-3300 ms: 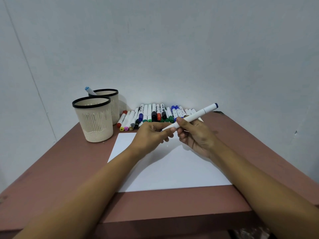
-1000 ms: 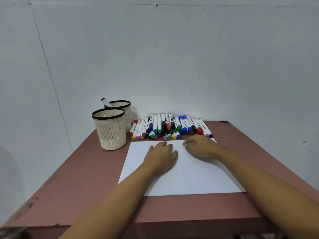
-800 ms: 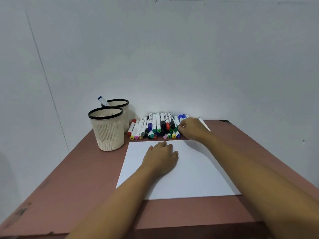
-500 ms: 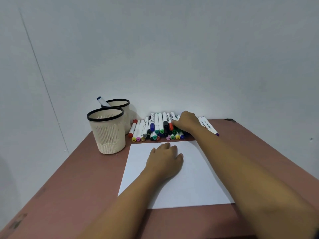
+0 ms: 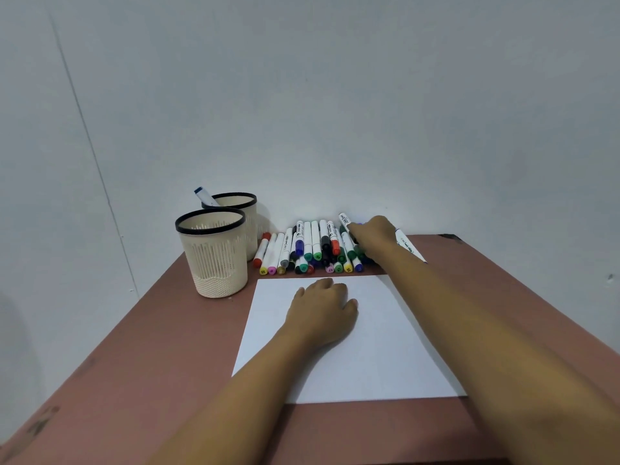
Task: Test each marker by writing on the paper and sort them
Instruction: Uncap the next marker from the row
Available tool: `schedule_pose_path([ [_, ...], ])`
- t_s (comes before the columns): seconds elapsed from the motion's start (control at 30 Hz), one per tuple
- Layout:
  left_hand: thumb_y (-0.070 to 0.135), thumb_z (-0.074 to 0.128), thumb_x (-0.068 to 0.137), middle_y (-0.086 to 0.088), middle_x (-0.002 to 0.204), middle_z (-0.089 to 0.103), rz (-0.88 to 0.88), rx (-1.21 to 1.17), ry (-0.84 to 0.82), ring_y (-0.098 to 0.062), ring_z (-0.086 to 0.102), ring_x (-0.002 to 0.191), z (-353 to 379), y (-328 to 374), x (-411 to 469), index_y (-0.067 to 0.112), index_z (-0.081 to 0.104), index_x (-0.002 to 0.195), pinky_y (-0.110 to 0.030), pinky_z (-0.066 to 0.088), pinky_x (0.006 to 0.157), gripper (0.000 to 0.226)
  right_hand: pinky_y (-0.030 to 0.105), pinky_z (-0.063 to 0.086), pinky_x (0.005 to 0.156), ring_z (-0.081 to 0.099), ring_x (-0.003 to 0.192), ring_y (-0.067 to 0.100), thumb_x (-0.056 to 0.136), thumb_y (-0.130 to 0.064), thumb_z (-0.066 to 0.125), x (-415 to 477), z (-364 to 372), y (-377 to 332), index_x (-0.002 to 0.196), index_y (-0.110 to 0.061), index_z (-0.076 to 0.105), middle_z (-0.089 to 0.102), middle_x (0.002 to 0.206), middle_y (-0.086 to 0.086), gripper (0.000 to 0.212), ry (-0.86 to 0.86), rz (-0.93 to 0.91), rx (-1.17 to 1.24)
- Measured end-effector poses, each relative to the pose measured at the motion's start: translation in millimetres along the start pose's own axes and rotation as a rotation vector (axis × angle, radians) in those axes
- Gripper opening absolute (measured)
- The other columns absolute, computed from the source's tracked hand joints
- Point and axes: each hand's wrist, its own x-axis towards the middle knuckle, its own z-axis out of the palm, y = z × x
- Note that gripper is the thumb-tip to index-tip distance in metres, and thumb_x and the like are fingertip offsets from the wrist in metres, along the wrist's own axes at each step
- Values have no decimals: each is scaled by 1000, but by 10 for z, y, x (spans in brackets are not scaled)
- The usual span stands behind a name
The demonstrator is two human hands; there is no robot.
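Observation:
A white sheet of paper lies on the reddish-brown table. My left hand rests flat on the paper's upper part, palm down. Beyond the paper a row of several markers with coloured caps lies against the wall. My right hand is on the right part of that row, fingers closed around a white marker whose far end tilts up out of the row. A couple of white markers show to the right of that hand.
Two cream mesh cups with black rims stand at the left: the near cup and the far cup, which holds one blue-capped marker. A pale wall closes the back. The table's front edge is close to me.
The marker I held in both hands is gone from them. My left hand went flat onto the paper; my right hand moved from the paper up to the marker row and closed on one.

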Motion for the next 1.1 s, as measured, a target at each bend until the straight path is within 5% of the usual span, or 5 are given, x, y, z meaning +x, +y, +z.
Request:
schedule_pose_path([
  [0.27, 24, 38, 100, -13, 97, 63, -124, -582, 297, -23, 55, 93, -199, 40, 64, -1, 64, 100, -28, 38, 71, 36, 18, 39, 39, 44, 46, 10, 92, -11, 57, -654, -357, 142, 73, -8, 55, 49, 59, 4, 19, -300, 96, 587],
  [0.43, 40, 49, 95, -22, 98, 69, -243, -1105, 149, -28, 65, 93, -230, 47, 69, -5, 66, 96, -44, 50, 93, 48, 22, 42, 48, 51, 55, 12, 93, -15, 59, -1099, -334, 408, 80, -5, 65, 56, 69, 8, 17, -499, -69, 482],
  [0.6, 25, 52, 96, -9, 67, 58, -106, -1020, 222, -23, 55, 66, -219, 59, 31, 12, 55, 69, -35, 45, 66, 30, 25, 38, 48, 49, 55, 13, 96, -31, 55, -1170, -286, 398, 77, -9, 65, 56, 65, 3, 32, -326, -120, 428],
  [0.8, 24, 56, 94, 13, 64, 50, 199, -510, 295, 2, 48, 58, -178, 102, -35, 25, 52, 90, -12, 36, 56, 6, 8, 31, 41, 47, 42, -3, 94, -37, 57, -1199, -412, 306, 71, -12, 58, 50, 48, -13, 34, -120, -232, 514],
  [1.1, 31, 43, 99, 2, 69, 47, 157, -638, -11, -12, 43, 64, -213, 167, -45, 13, 52, 81, -28, 40, 66, 27, 11, 30, 41, 42, 38, -1, 98, -24, 50, -1096, -376, 350, 68, -14, 48, 44, 40, -16, 32, -75, -247, 508],
])
